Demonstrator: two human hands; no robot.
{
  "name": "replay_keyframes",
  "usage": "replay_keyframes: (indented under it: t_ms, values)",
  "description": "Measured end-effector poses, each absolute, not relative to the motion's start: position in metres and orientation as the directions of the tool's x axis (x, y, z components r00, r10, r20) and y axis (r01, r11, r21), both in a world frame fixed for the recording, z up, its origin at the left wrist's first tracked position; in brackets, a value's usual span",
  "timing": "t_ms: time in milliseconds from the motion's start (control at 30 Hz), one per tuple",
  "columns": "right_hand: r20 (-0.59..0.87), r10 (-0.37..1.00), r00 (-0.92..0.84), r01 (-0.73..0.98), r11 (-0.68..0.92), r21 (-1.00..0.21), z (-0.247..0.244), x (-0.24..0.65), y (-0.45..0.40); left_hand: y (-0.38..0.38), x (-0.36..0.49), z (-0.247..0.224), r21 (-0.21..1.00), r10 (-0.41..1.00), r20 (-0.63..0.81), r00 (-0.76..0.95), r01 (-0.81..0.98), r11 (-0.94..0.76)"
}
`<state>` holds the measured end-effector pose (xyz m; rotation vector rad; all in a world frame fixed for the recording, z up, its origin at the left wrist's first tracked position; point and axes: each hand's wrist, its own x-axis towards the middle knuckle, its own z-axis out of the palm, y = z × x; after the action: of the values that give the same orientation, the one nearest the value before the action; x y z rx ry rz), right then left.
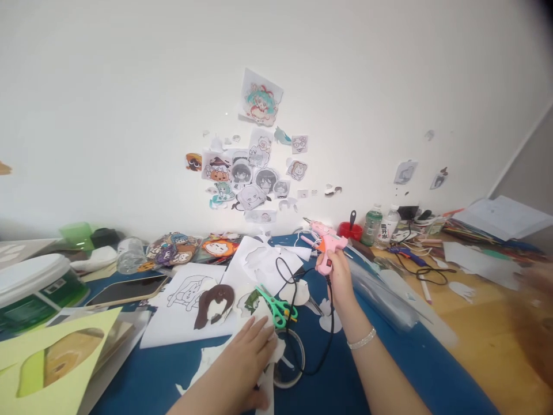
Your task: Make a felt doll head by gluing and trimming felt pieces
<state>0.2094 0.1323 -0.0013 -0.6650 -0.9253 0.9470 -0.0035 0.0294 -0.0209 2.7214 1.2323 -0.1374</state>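
My right hand [340,275] is closed around the handle of a pink hot glue gun [332,243], its nozzle pointing up and left toward the wall. A black cord [322,369] loops down from the handle. My left hand [246,360] lies palm down with fingers stretched out on torn white paper scraps [209,358]. Just beyond its fingertips are green-handled scissors [280,308]. Beside it lies a tape roll [288,385], partly covered by paper. A brown hair-shaped cutout [202,310] rests on a sheet with a line drawing [184,294].
A phone [129,290] and a white-lidded green tub [38,288] occupy the left. Bottles [372,225], a red bowl [349,230] and a blue glue gun [408,255] stand or lie at the back right. Drawings [259,104] hang on the wall. A blurred brown shape [536,311] shows at far right.
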Motion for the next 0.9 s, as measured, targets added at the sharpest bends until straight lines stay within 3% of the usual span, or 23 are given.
replay_keyframes:
  t_ms: [233,467,667,800,900]
  values:
    - [0.292,0.921,0.259,-0.336,0.369,-0.867,-0.011,0.210,0.145,0.049,-0.008,-0.067,-0.084,0.703,0.029,0.711,0.702,-0.707]
    - [0.308,0.944,0.119,-0.179,0.325,-0.929,-0.019,0.195,0.142,0.057,0.000,-0.093,-0.069,0.693,0.277,0.666,0.733,-0.677]
    - [0.279,0.956,0.086,0.070,0.274,-0.959,-0.037,0.179,0.142,0.055,-0.005,-0.073,0.054,0.705,0.252,0.663,0.718,-0.694]
    - [0.249,0.964,0.092,0.174,0.230,-0.957,-0.047,0.178,0.149,0.043,-0.009,-0.043,0.172,0.628,0.173,0.759,0.604,-0.778]
    - [0.250,0.965,0.077,0.236,0.226,-0.945,-0.053,0.179,0.155,0.036,-0.005,-0.032,0.165,0.559,0.121,0.820,0.539,-0.826]
